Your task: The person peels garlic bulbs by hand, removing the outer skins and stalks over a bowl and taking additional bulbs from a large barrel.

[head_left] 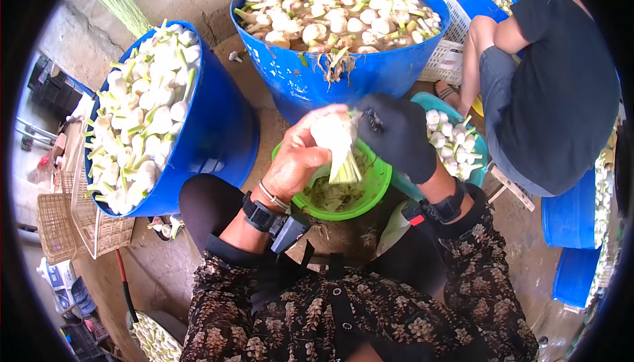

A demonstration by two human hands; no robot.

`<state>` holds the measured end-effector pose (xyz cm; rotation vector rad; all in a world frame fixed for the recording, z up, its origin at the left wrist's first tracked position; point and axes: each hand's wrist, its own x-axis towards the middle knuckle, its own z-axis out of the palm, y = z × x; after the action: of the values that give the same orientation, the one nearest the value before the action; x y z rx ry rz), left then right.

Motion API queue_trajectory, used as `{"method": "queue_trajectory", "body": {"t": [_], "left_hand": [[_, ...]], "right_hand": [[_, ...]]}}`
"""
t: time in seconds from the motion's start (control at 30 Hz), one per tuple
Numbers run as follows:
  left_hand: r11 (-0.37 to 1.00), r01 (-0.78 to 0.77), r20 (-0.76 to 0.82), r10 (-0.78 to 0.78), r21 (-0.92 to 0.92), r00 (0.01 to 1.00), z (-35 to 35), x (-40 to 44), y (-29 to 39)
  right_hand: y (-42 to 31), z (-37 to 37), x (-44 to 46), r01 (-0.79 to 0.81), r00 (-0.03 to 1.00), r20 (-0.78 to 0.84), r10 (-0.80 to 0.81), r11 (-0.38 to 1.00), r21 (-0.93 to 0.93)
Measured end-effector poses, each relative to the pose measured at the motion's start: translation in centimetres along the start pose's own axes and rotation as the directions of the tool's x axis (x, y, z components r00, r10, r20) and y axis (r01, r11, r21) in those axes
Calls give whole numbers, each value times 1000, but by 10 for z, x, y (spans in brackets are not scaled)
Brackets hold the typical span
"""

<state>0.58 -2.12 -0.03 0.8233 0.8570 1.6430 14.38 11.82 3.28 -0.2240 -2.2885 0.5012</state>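
My bare left hand [298, 160] is closed around a white garlic bulb [335, 139], its cut green stem pointing down. My right hand [396, 134], in a black glove, is curled closed at the bulb's right side. Something thin and pale shows at its fingertips, too blurred to name. Below both hands stands a bright green basin [378, 193] with pale peelings [337, 193] inside. A teal basin [481, 164] of garlic bulbs [454, 144] is just right of my gloved hand.
A large blue tub [290, 71] of garlic in water stands ahead; another blue tub [221, 117] heaped with garlic is at left. At right sits a person [561, 84] in dark clothes. Plastic crates [442, 61] stand behind, and a woven-looking crate [56, 230] at far left.
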Motion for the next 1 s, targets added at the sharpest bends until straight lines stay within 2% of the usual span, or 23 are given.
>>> {"method": "queue_trajectory", "body": {"t": [0.07,0.1,0.2,0.23,0.27,0.33,0.37,0.4,0.47,0.5,0.53,0.6,0.63,0.7,0.73,0.83,1.0], "left_hand": [[997,53,94,-58,55,994,0,-2,2],[995,100,119,-103,27,988,2,-4,3],[995,50,137,-60,81,989,23,-12,11],[992,72,186,-91,105,978,25,-12,7],[989,52,216,-81,138,973,29,-14,7],[982,-2,168,-30,190,985,30,-16,9],[974,-22,149,-12,225,989,22,-16,11],[965,-41,126,9,258,992,12,-16,13],[959,-15,10,13,284,1000,1,-20,21],[946,33,-23,-27,323,999,-4,-20,21],[928,88,-56,-73,361,996,-8,-21,21],[931,74,-79,-49,357,996,-14,-20,16],[932,70,-85,-43,355,995,-15,-19,14],[857,120,-127,-64,501,990,-12,-17,12],[811,141,-148,-68,568,987,-11,-16,12],[710,73,-135,31,700,990,-11,-12,7],[725,95,-132,-5,683,991,-9,-10,3]], "right_hand": [[7,-5,5,-138,990,53,133,985,101],[14,-1,4,-133,989,81,124,984,119],[25,12,1,-154,980,145,138,982,106],[37,26,-4,-154,975,178,136,984,89],[50,40,-11,-92,947,314,73,995,47],[72,66,-25,57,820,571,-43,998,-7],[69,70,-30,-26,897,441,-20,995,97],[72,68,-32,65,890,448,-83,996,54],[45,35,-12,-125,956,288,53,962,241],[35,19,-3,-168,959,275,73,926,338],[31,12,-2,-154,967,244,68,923,353],[5,-2,-1,-57,974,226,-8,959,279],[-3,-4,-4,-6,973,227,-30,988,157],[-15,-4,-9,95,969,239,-69,991,-97],[-16,-2,-10,114,970,229,-84,986,-125],[-12,0,-14,182,963,235,-131,960,-212],[-7,1,-17,267,939,296,-176,914,-306]]}}
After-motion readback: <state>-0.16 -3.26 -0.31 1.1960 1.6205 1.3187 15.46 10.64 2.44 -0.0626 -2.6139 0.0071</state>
